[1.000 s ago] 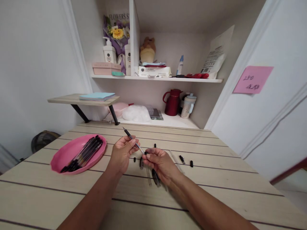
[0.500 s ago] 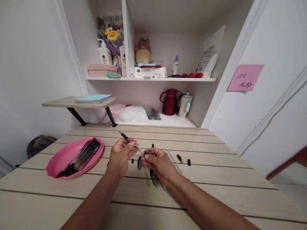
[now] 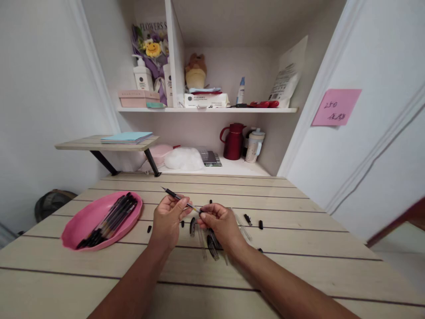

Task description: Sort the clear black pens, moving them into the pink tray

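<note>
A gel pen with a black grip and a clear barrel is held slantwise above the desk, its tip up to the left. My left hand is closed around its middle. With thumb and fingers, my right hand pinches the rear end, where a small dark piece shows partly. On the desk below lie black pen caps, clear barrel tubes and small black plugs, some partly hidden by my right hand. To the left, a pink tray holds several assembled-looking black pens.
A small raised wooden stand with light-blue paper stands at the back left. Behind the desk, a shelf holds a red jug, a tumbler and a white plastic bag. Another cap lies right of my hands.
The view has shifted slightly. Both hands keep their hold on the pen, whose tip sits slightly lower and further left. A small black plug beside my left wrist now shows fully.
</note>
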### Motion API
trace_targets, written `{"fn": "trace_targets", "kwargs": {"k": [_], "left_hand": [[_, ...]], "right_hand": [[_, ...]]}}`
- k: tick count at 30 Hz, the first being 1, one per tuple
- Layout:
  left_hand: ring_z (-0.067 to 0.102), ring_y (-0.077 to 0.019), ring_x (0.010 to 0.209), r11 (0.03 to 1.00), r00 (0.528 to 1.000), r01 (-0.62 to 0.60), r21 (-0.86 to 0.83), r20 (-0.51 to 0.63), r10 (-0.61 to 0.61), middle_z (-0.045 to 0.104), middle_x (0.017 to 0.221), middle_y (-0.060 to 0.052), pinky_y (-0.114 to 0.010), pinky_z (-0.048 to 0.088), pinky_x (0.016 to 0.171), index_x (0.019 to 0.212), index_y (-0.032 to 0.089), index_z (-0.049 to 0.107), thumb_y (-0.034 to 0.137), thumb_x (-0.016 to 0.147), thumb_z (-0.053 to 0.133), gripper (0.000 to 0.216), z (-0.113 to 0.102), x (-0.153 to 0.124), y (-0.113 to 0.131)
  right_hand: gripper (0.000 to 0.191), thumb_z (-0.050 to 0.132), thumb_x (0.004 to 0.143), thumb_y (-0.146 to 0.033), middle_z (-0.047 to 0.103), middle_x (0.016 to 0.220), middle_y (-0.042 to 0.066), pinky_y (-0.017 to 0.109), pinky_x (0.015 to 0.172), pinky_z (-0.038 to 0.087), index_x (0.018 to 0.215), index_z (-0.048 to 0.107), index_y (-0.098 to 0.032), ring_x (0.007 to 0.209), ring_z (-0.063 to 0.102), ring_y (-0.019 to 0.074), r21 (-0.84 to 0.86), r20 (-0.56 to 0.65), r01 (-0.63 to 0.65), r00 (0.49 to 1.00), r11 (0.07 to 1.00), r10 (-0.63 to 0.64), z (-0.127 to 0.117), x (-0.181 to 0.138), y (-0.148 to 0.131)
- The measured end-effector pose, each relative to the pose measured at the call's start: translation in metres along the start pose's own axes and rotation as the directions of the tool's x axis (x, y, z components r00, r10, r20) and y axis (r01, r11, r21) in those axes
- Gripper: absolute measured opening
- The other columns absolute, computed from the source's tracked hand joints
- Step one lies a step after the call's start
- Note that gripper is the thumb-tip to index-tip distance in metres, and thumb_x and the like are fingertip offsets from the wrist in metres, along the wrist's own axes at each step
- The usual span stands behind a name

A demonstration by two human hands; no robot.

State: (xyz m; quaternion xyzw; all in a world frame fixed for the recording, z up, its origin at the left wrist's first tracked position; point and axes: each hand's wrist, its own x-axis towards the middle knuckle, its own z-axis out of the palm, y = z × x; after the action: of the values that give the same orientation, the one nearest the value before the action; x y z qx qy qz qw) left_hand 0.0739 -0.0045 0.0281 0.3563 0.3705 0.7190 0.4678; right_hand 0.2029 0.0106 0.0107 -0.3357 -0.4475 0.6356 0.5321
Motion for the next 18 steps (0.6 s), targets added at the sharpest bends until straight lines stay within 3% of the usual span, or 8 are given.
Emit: {"fn": "trace_targets", "kwargs": {"k": [6,12,18], "left_hand": [[0.060,-0.0109,0.068,1.000,1.000,0.010,0.015,0.023,-0.011,0.062,0.073,-0.002,-0.020,0.048,0.061,0.079,0.012,0.058,0.018,0.062,0.068,0.021,0.0000,-0.0014,0.0000],[0.060,-0.0133,0.071,0.999,0.998,0.047,-0.023,0.034,-0.046,0.064,0.079,-0.005,-0.023,0.049,0.062,0.083,0.011,0.060,0.017,0.060,0.069,0.026,0.0020,-0.0019,0.0045],[0.060,-0.0135,0.071,0.998,0.999,0.037,-0.060,0.009,-0.037,0.064,0.078,-0.005,-0.024,0.049,0.063,0.081,0.012,0.060,0.017,0.059,0.070,0.025,0.0041,-0.0033,0.0041]], "right_hand": [[0.026,0.069,0.058,-0.030,0.060,0.054,-0.001,0.019,0.046,0.045,0.072,0.059,-0.012,0.047,0.057,0.0087,-0.016,0.044,-0.029,0.999,0.999,0.029,-0.0038,-0.0015,0.0021],[0.029,0.065,0.064,-0.037,0.060,0.063,0.001,0.017,0.044,0.044,0.073,0.056,-0.011,0.047,0.055,0.0059,0.082,0.242,-0.181,0.958,0.980,0.157,-0.0081,-0.0043,-0.0003],[0.032,0.071,0.058,-0.031,0.054,0.054,-0.005,0.018,0.042,0.043,0.078,0.051,-0.016,0.047,0.056,0.0090,-0.065,0.143,-0.010,0.990,0.998,0.020,-0.0090,-0.0012,0.0012]]}}
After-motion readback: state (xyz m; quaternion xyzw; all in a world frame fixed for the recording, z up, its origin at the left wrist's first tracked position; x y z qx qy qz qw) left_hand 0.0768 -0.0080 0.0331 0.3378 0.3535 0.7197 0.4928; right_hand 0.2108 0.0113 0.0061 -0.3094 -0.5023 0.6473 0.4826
